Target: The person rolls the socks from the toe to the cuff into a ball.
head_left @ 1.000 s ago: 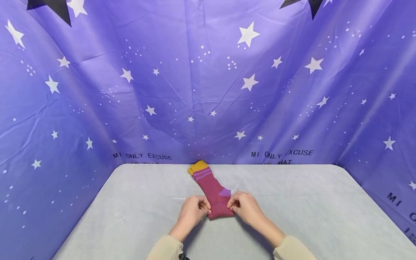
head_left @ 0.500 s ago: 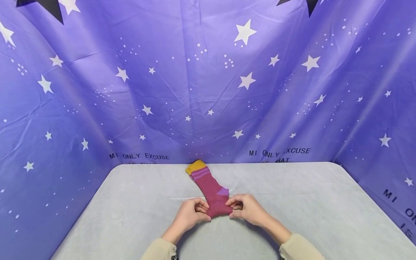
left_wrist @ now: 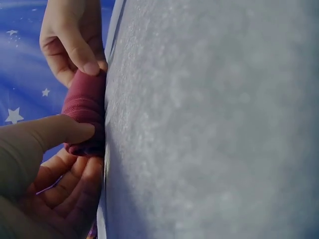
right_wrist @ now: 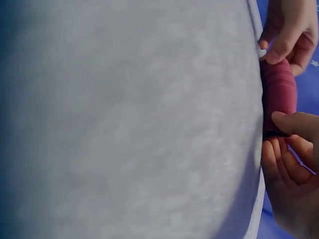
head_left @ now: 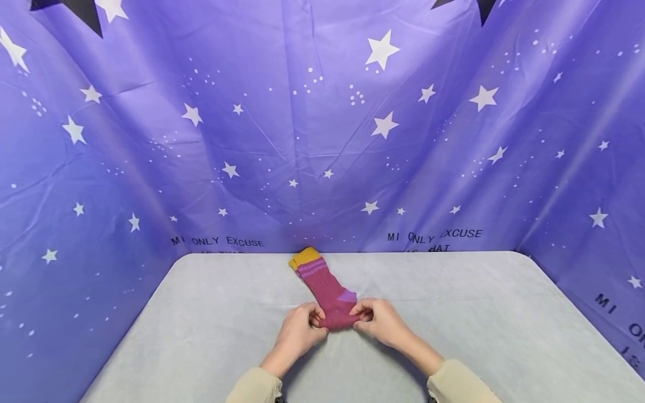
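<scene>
A pair of maroon socks [head_left: 325,288] lies stacked on the table, with yellow cuffs [head_left: 306,257] at the far end, purple stripes below them and a purple heel patch [head_left: 347,296]. The near end is rolled into a thick fold [left_wrist: 85,102]. My left hand [head_left: 299,329] pinches the left end of this roll, its thumb on the near face and the fingers at the end. At the right end, my right hand [head_left: 381,322] grips the roll between thumb and fingers. Both wrist views show the roll [right_wrist: 280,94] from its near side, low against the table.
The grey-white table [head_left: 211,324] reaches back to a purple-blue curtain [head_left: 312,140] printed with white stars and black lettering, which stands behind and on both sides. The socks' cuffs lie at the table's far edge.
The near end of the socks has rolled a little farther toward the cuffs, so the visible length is shorter. My fingers and thumbs spread at its ends, then closed in again.
</scene>
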A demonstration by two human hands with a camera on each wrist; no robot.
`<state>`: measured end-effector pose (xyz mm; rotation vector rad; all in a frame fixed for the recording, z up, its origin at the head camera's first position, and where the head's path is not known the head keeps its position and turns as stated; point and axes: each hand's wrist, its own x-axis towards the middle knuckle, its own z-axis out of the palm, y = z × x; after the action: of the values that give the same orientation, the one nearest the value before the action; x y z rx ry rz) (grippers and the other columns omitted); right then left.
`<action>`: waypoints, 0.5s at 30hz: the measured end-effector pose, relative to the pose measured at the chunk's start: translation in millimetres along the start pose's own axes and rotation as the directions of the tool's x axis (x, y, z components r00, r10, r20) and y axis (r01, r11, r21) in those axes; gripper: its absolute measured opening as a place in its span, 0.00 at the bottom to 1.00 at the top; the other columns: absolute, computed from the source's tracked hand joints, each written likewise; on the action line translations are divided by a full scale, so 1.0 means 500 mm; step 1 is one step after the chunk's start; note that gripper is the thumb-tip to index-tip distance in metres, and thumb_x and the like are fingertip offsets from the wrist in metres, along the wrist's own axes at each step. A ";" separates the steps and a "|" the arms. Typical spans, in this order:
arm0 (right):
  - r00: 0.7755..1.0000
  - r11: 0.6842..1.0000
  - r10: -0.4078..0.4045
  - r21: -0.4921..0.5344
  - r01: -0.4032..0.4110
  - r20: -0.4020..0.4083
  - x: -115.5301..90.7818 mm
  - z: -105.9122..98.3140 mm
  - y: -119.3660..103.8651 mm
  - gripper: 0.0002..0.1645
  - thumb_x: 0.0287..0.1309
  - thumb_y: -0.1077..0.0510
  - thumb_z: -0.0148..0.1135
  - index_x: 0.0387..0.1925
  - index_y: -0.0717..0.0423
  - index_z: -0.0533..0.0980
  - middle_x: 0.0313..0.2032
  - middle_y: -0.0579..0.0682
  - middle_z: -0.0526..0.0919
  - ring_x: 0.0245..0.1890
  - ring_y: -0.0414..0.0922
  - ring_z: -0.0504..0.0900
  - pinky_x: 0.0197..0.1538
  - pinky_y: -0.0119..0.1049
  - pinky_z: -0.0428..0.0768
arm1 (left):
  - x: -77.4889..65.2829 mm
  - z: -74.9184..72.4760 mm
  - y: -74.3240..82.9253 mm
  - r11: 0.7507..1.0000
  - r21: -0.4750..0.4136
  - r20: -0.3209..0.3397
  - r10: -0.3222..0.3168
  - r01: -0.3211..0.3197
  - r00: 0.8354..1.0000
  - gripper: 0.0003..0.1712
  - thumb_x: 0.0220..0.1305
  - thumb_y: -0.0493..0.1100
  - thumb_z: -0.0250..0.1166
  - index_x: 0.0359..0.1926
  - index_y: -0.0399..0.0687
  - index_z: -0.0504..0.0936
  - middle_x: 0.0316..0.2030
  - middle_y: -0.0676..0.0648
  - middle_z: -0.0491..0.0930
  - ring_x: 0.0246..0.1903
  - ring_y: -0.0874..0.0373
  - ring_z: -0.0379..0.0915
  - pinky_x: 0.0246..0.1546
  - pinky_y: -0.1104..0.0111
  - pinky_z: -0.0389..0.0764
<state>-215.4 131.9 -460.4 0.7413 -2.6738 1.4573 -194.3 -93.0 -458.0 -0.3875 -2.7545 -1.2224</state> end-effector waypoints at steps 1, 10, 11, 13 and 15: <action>1.000 1.000 0.015 0.013 -0.015 0.000 0.000 -0.002 0.000 0.09 0.46 0.70 0.71 0.33 0.63 0.83 0.30 0.53 0.85 0.28 0.30 0.77 0.33 0.27 0.80 | 0.001 0.000 -0.002 1.000 -0.018 0.002 -0.010 0.010 1.000 0.12 0.45 0.33 0.76 0.27 0.48 0.80 0.23 0.55 0.79 0.25 0.71 0.71 0.27 0.77 0.74; 0.996 0.992 0.092 0.093 -0.091 -0.015 -0.008 -0.010 -0.010 0.08 0.51 0.63 0.73 0.34 0.63 0.84 0.31 0.55 0.88 0.27 0.29 0.78 0.34 0.25 0.79 | -0.006 -0.025 -0.008 0.977 -0.205 0.035 -0.057 0.063 0.998 0.07 0.50 0.37 0.75 0.30 0.44 0.84 0.25 0.51 0.85 0.25 0.69 0.77 0.28 0.77 0.78; 0.995 0.991 0.095 0.100 -0.094 -0.012 -0.009 -0.011 -0.013 0.08 0.51 0.62 0.72 0.34 0.63 0.85 0.31 0.55 0.88 0.27 0.29 0.77 0.34 0.25 0.78 | -0.007 -0.029 -0.009 0.972 -0.226 0.043 -0.060 0.068 0.997 0.07 0.50 0.37 0.75 0.30 0.43 0.84 0.26 0.50 0.85 0.26 0.68 0.77 0.28 0.77 0.78; 0.995 0.988 0.100 0.121 -0.099 -0.001 -0.010 -0.013 -0.019 0.09 0.53 0.61 0.72 0.35 0.63 0.85 0.31 0.56 0.88 0.27 0.28 0.77 0.34 0.25 0.78 | -0.009 -0.037 -0.009 0.963 -0.257 0.062 -0.068 0.082 0.996 0.08 0.50 0.37 0.75 0.31 0.41 0.84 0.26 0.49 0.85 0.25 0.67 0.77 0.28 0.77 0.78; 0.994 0.982 0.106 0.158 -0.108 0.020 -0.013 -0.015 -0.026 0.10 0.55 0.61 0.71 0.36 0.65 0.84 0.31 0.57 0.88 0.27 0.28 0.77 0.34 0.25 0.79 | -0.010 -0.042 -0.009 0.956 -0.273 0.090 -0.085 0.106 0.992 0.09 0.50 0.38 0.74 0.31 0.39 0.84 0.26 0.49 0.84 0.25 0.66 0.76 0.27 0.77 0.77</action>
<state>-206.0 134.5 -447.2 0.6228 -2.6682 1.7133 -190.9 -112.4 -448.3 -0.3339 -2.6961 -1.6603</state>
